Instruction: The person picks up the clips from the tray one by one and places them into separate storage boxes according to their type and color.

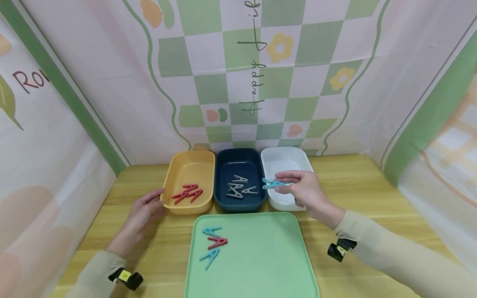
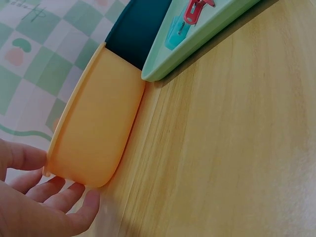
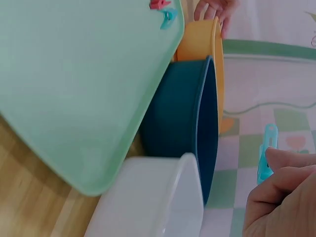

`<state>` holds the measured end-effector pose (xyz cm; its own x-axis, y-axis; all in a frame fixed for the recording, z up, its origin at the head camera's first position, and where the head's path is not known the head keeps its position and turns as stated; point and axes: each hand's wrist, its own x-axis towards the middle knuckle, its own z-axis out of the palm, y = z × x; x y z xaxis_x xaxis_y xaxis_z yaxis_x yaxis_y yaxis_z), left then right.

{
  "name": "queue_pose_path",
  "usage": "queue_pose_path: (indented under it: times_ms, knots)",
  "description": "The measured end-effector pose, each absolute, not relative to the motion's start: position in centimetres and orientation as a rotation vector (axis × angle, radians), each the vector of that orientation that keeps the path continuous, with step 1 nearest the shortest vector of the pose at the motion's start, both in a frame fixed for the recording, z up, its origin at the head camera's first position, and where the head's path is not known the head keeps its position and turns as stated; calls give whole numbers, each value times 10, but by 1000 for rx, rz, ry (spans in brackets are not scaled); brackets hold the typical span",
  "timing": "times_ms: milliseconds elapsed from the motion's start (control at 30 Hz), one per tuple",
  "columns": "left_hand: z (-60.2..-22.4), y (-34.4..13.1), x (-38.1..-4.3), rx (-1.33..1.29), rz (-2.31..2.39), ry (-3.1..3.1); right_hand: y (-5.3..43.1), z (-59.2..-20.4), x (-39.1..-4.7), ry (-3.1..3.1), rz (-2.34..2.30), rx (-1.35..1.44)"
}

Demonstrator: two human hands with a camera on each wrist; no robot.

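In the head view, my right hand [image 1: 311, 194] pinches a light blue clothespin [image 1: 273, 183] between thumb and fingers, above the white bin [image 1: 285, 159]. The same clothespin [image 3: 264, 155] shows in the right wrist view. My left hand [image 1: 143, 211] touches the left rim of the yellow bin [image 1: 191, 163]; in the left wrist view its loosely bent fingers [image 2: 52, 190] rest against the outer wall. Red clothespins [image 1: 188, 193] lie in the yellow bin, and several grey ones [image 1: 238, 188] in the dark blue bin [image 1: 238, 159]. What the white bin holds is partly hidden.
A green tray [image 1: 261, 256] lies in front of the bins, with two blue clothespins [image 1: 210, 256] and a red clothespin [image 1: 217, 242] at its left. The three bins stand side by side against a patterned cloth [image 1: 242, 87], on a wooden table [image 1: 346, 178].
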<state>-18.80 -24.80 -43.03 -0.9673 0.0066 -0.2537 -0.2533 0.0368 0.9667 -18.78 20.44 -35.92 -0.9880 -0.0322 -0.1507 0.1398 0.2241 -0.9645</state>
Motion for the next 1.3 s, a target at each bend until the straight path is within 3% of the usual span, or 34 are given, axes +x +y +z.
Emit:
queue_pose_path:
  times_ms: [433,1300]
  knots:
    - [-430,-248,-188,-261,2039,2116,227,-359,-214,2421,-1768,172]
    - [-431,-248,-188,-283,2029,2123,238,-400,-249,2486,-1483,349]
